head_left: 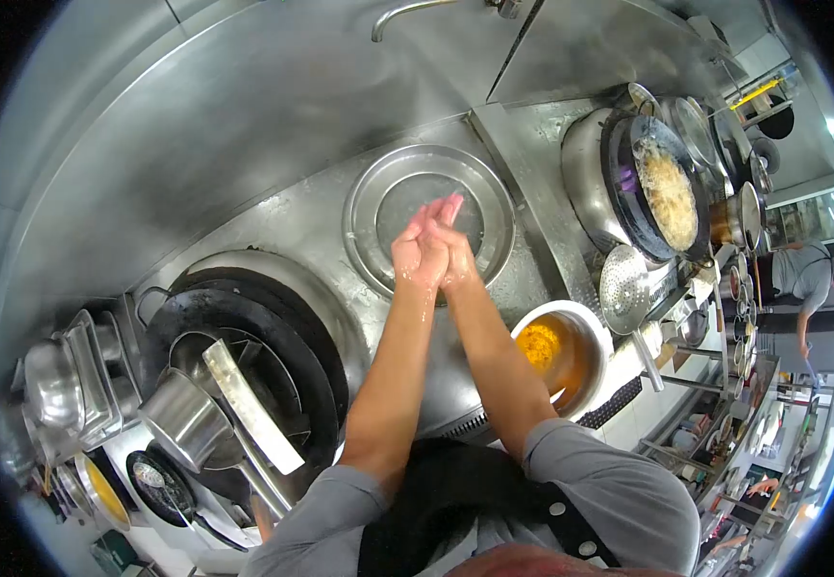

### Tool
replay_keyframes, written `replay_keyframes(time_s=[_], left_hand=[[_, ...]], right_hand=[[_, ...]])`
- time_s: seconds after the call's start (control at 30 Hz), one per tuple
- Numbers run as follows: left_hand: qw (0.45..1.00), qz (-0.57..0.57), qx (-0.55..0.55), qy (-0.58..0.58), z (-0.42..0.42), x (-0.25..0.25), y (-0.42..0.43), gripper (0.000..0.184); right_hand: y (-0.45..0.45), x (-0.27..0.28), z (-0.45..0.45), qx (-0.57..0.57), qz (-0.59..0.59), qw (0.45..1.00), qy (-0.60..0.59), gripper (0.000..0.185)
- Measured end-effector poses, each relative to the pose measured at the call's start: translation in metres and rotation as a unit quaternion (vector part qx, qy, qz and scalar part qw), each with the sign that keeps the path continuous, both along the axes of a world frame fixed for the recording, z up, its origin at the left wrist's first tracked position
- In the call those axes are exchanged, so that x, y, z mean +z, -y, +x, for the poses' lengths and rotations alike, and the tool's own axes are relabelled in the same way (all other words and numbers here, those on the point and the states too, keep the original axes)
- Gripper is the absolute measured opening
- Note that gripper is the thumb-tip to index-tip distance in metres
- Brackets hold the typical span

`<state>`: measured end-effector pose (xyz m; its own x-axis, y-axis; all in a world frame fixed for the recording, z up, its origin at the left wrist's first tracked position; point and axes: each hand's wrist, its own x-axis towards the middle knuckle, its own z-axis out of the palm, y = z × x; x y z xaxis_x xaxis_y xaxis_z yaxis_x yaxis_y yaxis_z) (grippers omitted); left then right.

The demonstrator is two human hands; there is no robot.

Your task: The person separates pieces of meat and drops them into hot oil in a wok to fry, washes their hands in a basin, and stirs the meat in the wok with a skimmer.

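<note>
Head view: drips off the wet L hand [411, 256] & R hand [456, 256] could miss the basin [371, 207], or land in the pot [585, 338] near-right of it, if they swing that way; water flicked into the frothy wok [617, 144] right of the basin might spit, esp. if that's hot oil. Pose: forearms [396, 385] fwd & converging, hands clasped together above the basin, fingertips fwd; can't tell if anything's between palms.

The person is holding the left arm [395, 385] and right arm [499, 361] stretched forward, the wet left hand [417, 256] and right hand [456, 252] pressing together, fingers [451, 208] pointing away.
</note>
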<state>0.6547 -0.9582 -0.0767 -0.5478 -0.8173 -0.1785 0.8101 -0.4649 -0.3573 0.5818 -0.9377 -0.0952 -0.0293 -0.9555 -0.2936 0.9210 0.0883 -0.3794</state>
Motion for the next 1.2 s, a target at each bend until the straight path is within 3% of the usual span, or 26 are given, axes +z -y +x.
replay_keyframes(time_s=[0.07,0.13,0.17,0.2,0.23,0.27,0.3,0.33,0.37,0.47,0.5,0.57,0.6,0.67,0.73,0.77,0.8,0.83,0.9,0.97,1.03,1.1,1.17,1.2], left_hand=[[0.986,-0.024,-0.04,0.161,0.004,-0.006,0.005,0.045],[0.973,-0.039,-0.018,0.228,0.004,-0.002,0.005,0.035],[0.944,-0.005,-0.025,0.328,0.001,0.003,0.005,0.034],[0.904,0.031,-0.032,0.426,0.0,0.005,0.004,0.033],[0.839,-0.016,-0.073,0.539,-0.003,-0.013,0.005,0.031],[0.836,-0.017,-0.076,0.543,-0.009,-0.032,0.006,0.031],[0.805,-0.046,-0.089,0.585,-0.016,-0.046,0.004,0.03],[0.774,-0.076,-0.099,0.621,-0.023,-0.058,0.006,0.029],[0.831,-0.058,-0.213,0.51,-0.02,-0.07,0.02,0.03],[0.812,0.004,-0.266,0.52,-0.027,-0.129,0.062,0.035],[0.814,0.017,-0.266,0.517,-0.024,-0.131,0.063,0.035],[0.894,0.006,-0.159,0.418,-0.024,-0.133,0.078,0.023],[0.9,-0.003,-0.15,0.41,-0.028,-0.144,0.085,0.024],[0.889,-0.053,-0.145,0.431,-0.038,-0.185,0.096,0.026],[0.869,-0.149,-0.118,0.456,-0.048,-0.255,0.11,0.03],[0.854,-0.223,-0.08,0.464,-0.054,-0.299,0.117,0.032],[0.812,-0.374,0.046,0.445,-0.06,-0.383,0.13,0.034],[0.84,-0.244,-0.085,0.476,-0.061,-0.306,0.115,0.034],[0.84,-0.165,-0.171,0.487,-0.057,-0.235,0.096,0.034],[0.834,-0.142,-0.204,0.493,-0.049,-0.191,0.081,0.034],[0.823,-0.126,-0.228,0.505,-0.044,-0.179,0.065,0.034],[0.811,-0.12,-0.246,0.517,-0.044,-0.166,0.054,0.033],[0.796,-0.124,-0.258,0.533,-0.054,-0.154,0.043,0.033],[0.79,-0.123,-0.263,0.54,-0.058,-0.147,0.039,0.034]], right_hand=[[0.018,-0.031,-0.004,0.025,0.015,0.998,-0.062,0.06],[0.049,-0.061,-0.007,-0.014,0.155,0.97,-0.186,0.033],[0.063,-0.088,-0.022,0.131,0.115,0.946,-0.272,0.03],[0.069,-0.1,-0.023,0.131,0.113,0.947,-0.271,0.03],[0.076,-0.112,-0.025,0.141,0.046,0.73,-0.667,0.028],[0.081,-0.126,-0.025,0.123,-0.027,0.364,-0.923,0.028],[0.096,-0.143,-0.029,0.224,0.052,0.396,-0.889,0.036],[0.094,-0.152,-0.023,0.236,0.103,0.424,-0.868,0.035],[0.09,-0.16,-0.019,0.229,0.142,0.445,-0.854,0.035],[0.1,-0.238,-0.022,0.128,0.188,0.504,-0.833,0.035],[0.113,-0.322,-0.037,0.048,0.162,0.513,-0.841,0.036],[0.072,-0.128,-0.016,0.07,0.16,0.748,-0.64,0.038],[0.049,-0.015,-0.003,0.07,0.178,0.83,-0.524,0.039],[0.017,0.035,0.023,0.041,0.032,0.68,-0.731,0.037],[-0.028,0.04,0.061,-0.039,-0.021,0.688,-0.724,0.035],[-0.055,0.063,0.079,-0.036,-0.068,0.66,-0.747,0.034],[-0.07,0.089,0.09,-0.035,-0.115,0.631,-0.766,0.032],[-0.07,0.1,0.089,-0.035,-0.113,0.631,-0.766,0.032],[-0.065,0.114,0.079,0.082,-0.219,0.566,-0.791,0.027],[-0.028,0.041,0.043,0.047,-0.335,0.436,-0.834,0.022],[0.014,-0.006,-0.006,0.214,-0.275,0.391,-0.852,0.021],[0.036,0.026,-0.017,0.364,-0.157,0.306,-0.865,0.026],[0.05,-0.047,-0.038,0.344,-0.09,0.313,-0.881,0.031],[0.067,-0.121,-0.063,0.314,-0.056,0.361,-0.876,0.032]])
